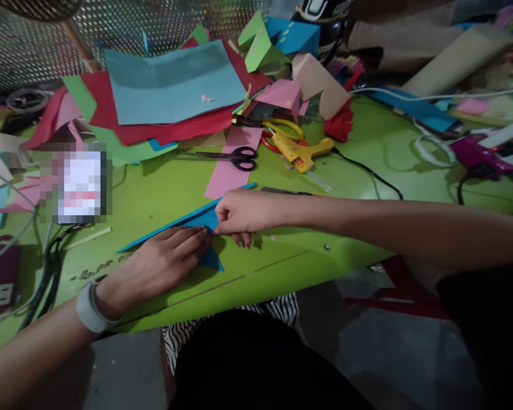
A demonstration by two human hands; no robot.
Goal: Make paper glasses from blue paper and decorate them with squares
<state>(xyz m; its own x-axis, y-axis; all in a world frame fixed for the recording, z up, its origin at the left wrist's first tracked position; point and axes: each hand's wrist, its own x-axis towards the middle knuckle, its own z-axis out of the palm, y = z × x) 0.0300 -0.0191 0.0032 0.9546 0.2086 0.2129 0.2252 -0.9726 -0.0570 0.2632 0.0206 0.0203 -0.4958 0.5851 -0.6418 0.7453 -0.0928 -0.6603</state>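
Observation:
A folded sheet of blue paper (205, 217) lies slantwise near the front of the green table, with a long narrow fold along its far side. My left hand (166, 253) rests flat on its near part, fingers stretched to the right and pressing it down. Thumb and index of my right hand (250, 210) are pinched at the paper's right part, close to my left fingertips. The exact fold between the hands is hidden. Just beyond my right wrist lies a dark, flat tool (282, 191), partly covered. A pink paper strip (231, 165) with black-handled scissors (241, 158) across it lies farther back.
A yellow glue gun (301, 151) with a black cord lies behind my right forearm. Stacked coloured sheets (175, 85) fill the table's back. A blurred-out phone-like object (81, 185) stands at left. Purple power strips (0, 279) and cables lie at both sides. The table's front edge (239, 293) is close.

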